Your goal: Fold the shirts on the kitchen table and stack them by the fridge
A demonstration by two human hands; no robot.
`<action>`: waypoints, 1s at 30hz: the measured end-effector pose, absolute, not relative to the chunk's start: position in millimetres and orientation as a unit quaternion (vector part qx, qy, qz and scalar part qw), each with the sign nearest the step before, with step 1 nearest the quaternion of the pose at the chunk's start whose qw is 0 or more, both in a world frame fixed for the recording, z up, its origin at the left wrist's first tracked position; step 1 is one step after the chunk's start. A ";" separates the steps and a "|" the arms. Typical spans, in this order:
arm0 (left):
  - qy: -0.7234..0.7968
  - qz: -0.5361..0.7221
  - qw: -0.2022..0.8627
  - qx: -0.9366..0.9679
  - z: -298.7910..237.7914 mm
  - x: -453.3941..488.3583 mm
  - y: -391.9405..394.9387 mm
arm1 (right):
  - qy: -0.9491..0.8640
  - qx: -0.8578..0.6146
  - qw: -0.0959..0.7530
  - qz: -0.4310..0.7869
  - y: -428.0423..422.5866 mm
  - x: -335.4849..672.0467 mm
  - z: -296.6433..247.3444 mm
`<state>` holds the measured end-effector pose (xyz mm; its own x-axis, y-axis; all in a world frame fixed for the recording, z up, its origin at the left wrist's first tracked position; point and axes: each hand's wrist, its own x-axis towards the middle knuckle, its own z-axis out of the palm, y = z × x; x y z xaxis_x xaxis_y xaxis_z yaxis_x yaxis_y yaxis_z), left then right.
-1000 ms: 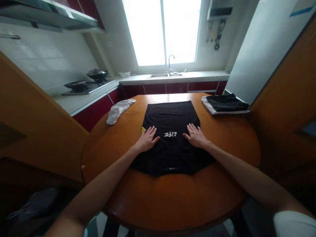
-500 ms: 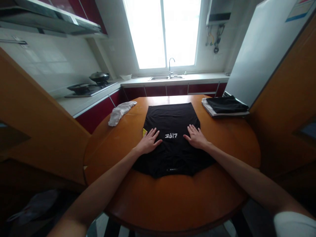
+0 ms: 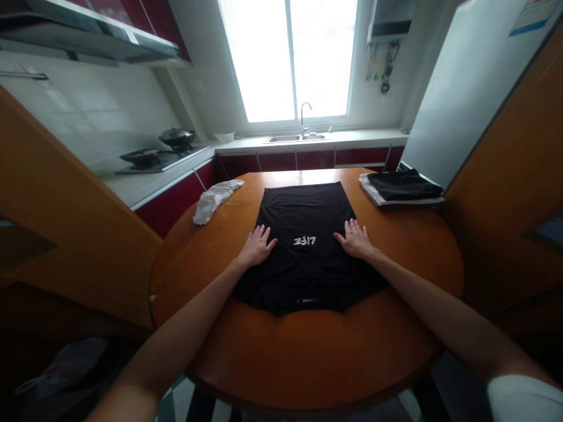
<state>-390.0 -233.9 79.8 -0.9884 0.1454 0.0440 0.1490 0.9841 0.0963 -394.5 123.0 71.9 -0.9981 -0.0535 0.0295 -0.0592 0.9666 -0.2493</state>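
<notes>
A black T-shirt (image 3: 305,214) with small white lettering lies flat and partly folded on the round wooden table (image 3: 308,346). My left hand (image 3: 257,247) rests flat on the shirt's left edge, fingers stretched out. On the shirt's right edge lies my right hand (image 3: 357,241), also flat with fingers spread. The white lettering sits between the two hands. Neither hand holds anything.
A crumpled white cloth (image 3: 214,199) lies at the table's far left. A stack of folded dark and light clothes (image 3: 402,187) sits at the far right. Behind are a kitchen counter with a sink (image 3: 295,138), a stove with pans (image 3: 156,155) and a white fridge (image 3: 466,88).
Both hands have slid outward from the lettering to the shirt's side edges. The yellow tag by the left hand is now covered.
</notes>
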 end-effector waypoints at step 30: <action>-0.901 -0.090 -0.017 -0.425 113.6 -231.6 -213.8 | -0.918 0.356 0.059 0.163 117.7 -239.0 83.3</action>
